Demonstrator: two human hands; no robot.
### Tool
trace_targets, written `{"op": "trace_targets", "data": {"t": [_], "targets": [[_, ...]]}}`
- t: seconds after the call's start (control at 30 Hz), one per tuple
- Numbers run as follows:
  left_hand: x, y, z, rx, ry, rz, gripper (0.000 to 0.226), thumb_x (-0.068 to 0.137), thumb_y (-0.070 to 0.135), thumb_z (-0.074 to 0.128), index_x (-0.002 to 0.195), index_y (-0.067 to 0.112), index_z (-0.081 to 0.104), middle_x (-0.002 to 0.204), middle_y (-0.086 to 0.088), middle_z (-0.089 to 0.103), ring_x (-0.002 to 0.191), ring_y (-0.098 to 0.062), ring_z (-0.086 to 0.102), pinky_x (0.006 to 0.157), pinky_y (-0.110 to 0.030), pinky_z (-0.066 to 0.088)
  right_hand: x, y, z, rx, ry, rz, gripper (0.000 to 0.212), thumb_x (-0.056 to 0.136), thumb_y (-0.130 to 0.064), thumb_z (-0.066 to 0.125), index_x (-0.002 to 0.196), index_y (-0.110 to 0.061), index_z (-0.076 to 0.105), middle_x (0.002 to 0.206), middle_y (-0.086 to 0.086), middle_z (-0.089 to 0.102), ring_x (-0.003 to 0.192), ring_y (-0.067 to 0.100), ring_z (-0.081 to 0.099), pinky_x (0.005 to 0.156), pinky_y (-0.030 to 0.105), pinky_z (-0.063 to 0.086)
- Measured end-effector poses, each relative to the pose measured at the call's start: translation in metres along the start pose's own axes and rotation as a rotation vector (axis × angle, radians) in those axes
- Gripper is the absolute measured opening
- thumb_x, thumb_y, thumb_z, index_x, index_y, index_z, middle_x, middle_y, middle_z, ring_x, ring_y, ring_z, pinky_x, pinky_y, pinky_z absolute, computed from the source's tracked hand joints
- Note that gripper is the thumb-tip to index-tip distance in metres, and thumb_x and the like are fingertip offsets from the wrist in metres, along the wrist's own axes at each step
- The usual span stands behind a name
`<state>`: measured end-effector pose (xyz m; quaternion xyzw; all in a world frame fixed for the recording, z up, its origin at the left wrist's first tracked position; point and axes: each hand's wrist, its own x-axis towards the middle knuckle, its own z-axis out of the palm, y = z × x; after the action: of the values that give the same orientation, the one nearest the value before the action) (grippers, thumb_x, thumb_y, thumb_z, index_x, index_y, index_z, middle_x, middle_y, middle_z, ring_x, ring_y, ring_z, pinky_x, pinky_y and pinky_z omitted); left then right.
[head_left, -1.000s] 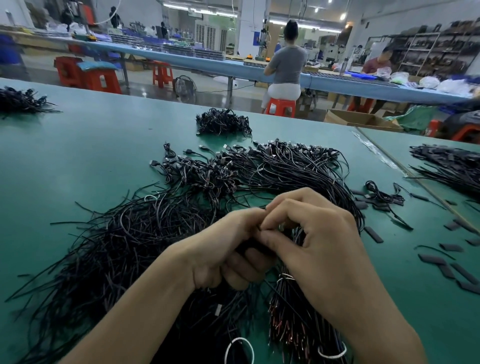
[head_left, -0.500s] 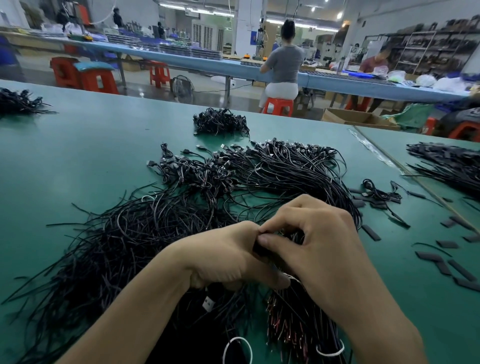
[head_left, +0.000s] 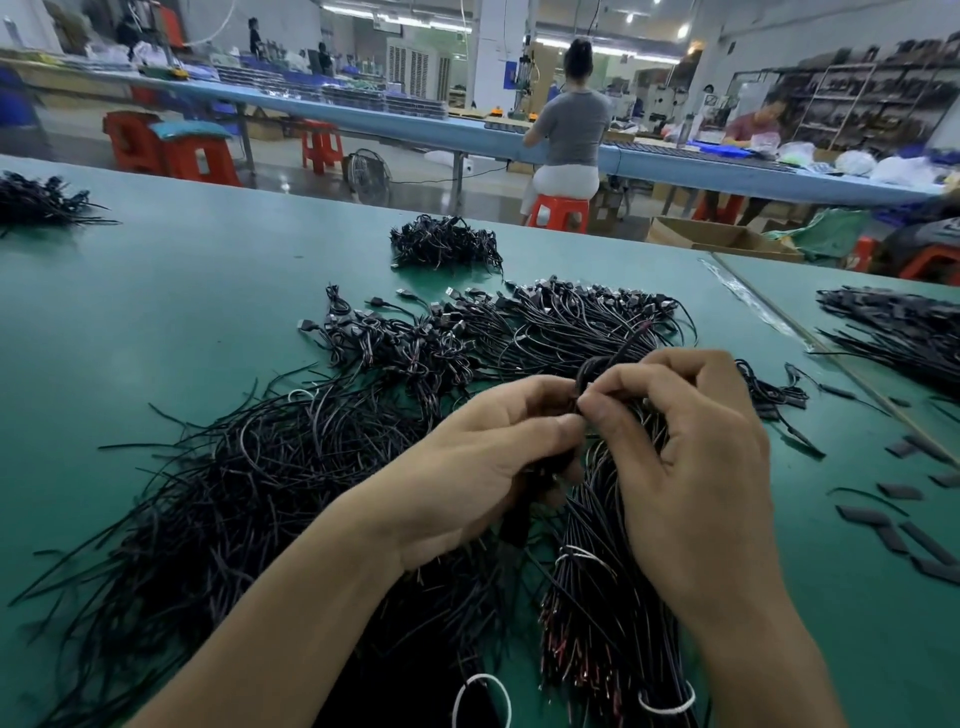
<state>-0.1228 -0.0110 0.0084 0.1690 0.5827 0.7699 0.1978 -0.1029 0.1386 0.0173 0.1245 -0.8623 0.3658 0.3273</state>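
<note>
My left hand (head_left: 483, 462) and my right hand (head_left: 685, 467) meet over a heap of thin black cables on the green table (head_left: 156, 322). Both pinch one black cable (head_left: 597, 374) between thumb and fingers; it loops up just above the fingertips. The left fingers also curl round a dark connector end (head_left: 519, 519) hanging below the palm. A loose pile of black cables (head_left: 234, 493) spreads to the left. A banded bundle with bare reddish wire ends (head_left: 608, 623) lies under my right wrist.
More cables with plug ends (head_left: 561, 322) lie beyond the hands, a small bundle (head_left: 447, 244) farther back. Short black sleeve pieces (head_left: 893, 525) are scattered right. Another cable heap (head_left: 904, 332) sits far right, one (head_left: 36, 202) far left. People sit at a blue bench (head_left: 566, 130).
Both hands have lifted slightly and moved away from me, and the pinched cable now loops up above the fingertips. The left thumb has shifted up to meet the right thumb.
</note>
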Motion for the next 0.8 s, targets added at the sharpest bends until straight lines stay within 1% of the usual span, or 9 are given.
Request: {"op": "trace_targets", "data": {"t": [0.13,0.2,0.27,0.33,0.4,0.53,0.67,0.73,0.8], "targets": [[0.003,-0.003,0.000,0.423,0.289,0.065,0.040,0.073,0.057,0.068,0.103,0.031,0.064,0.094,0.011,0.062,0.084,-0.005,0.057,0.074,-0.021,0.048,0.000,-0.001,0.002,0.100,0.059,0.033,0.010,0.090,-0.027,0.066,0.089,-0.035,0.062,0.101,-0.019,0.046,0.095,0.002,0.049,0.080,0.004,0.037],[0.004,-0.006,-0.003,0.654,0.497,0.194,0.043,0.066,0.070,0.068,0.095,0.040,0.061,0.088,0.017,0.055,0.074,0.002,0.051,0.066,-0.016,0.043,-0.001,0.000,0.007,0.189,0.082,0.085,0.014,0.089,-0.027,0.067,0.084,-0.039,0.062,0.099,-0.018,0.048,0.087,0.002,0.052,0.075,0.008,0.040],[0.003,-0.007,-0.003,0.683,0.506,0.275,0.031,0.075,0.064,0.070,0.093,0.042,0.057,0.072,0.012,0.061,0.057,0.001,0.051,0.052,-0.016,0.043,-0.001,0.000,0.014,0.325,0.102,0.161,0.018,0.088,-0.024,0.069,0.080,-0.039,0.065,0.098,-0.011,0.054,0.083,0.003,0.055,0.070,0.011,0.044],[0.003,-0.010,-0.001,0.579,0.436,0.282,0.017,0.088,0.048,0.069,0.096,0.041,0.056,0.070,0.009,0.071,0.055,-0.004,0.063,0.054,-0.025,0.053,-0.002,-0.001,0.020,0.440,0.110,0.229,0.017,0.088,-0.021,0.071,0.078,-0.035,0.068,0.097,0.000,0.060,0.079,0.002,0.059,0.067,0.012,0.048],[0.004,-0.010,0.002,0.495,0.418,0.292,0.016,0.094,0.030,0.068,0.102,0.039,0.057,0.077,0.003,0.075,0.070,-0.015,0.072,0.071,-0.038,0.061,-0.002,0.000,0.023,0.530,0.103,0.287,0.013,0.086,-0.023,0.072,0.075,-0.031,0.072,0.098,0.005,0.064,0.080,0.002,0.063,0.068,0.013,0.050],[0.006,-0.003,0.002,0.160,0.382,0.297,0.027,0.096,0.004,0.060,0.117,0.021,0.059,0.092,-0.002,0.078,0.086,-0.016,0.074,0.075,-0.025,0.058,-0.002,0.003,0.024,0.648,0.004,0.349,0.009,0.076,-0.037,0.072,0.081,-0.032,0.076,0.097,0.005,0.069,0.087,0.012,0.067,0.076,0.022,0.053],[0.000,0.008,-0.001,-0.241,0.318,0.313,0.026,0.096,0.006,0.039,0.110,0.012,0.060,0.098,-0.014,0.076,0.091,-0.022,0.073,0.070,-0.026,0.057,-0.005,0.003,0.029,0.601,-0.116,0.366,0.005,0.082,-0.028,0.074,0.082,-0.032,0.076,0.089,-0.003,0.069,0.077,0.000,0.063,0.070,0.014,0.048],[-0.002,0.011,-0.002,-0.206,0.313,0.361,0.025,0.101,0.017,0.039,0.098,0.015,0.064,0.089,-0.013,0.077,0.086,-0.021,0.073,0.073,-0.028,0.057,-0.006,0.002,0.031,0.616,-0.146,0.390,0.003,0.081,-0.030,0.075,0.081,-0.032,0.076,0.089,-0.004,0.068,0.077,-0.002,0.062,0.069,0.013,0.047],[-0.004,0.010,-0.002,-0.144,0.283,0.422,0.021,0.096,0.027,0.053,0.088,0.018,0.070,0.077,-0.009,0.075,0.086,-0.023,0.072,0.085,-0.036,0.056,-0.005,0.002,0.028,0.652,-0.157,0.400,0.011,0.075,-0.037,0.075,0.082,-0.028,0.077,0.093,0.001,0.069,0.081,0.004,0.064,0.071,0.015,0.049]]}}
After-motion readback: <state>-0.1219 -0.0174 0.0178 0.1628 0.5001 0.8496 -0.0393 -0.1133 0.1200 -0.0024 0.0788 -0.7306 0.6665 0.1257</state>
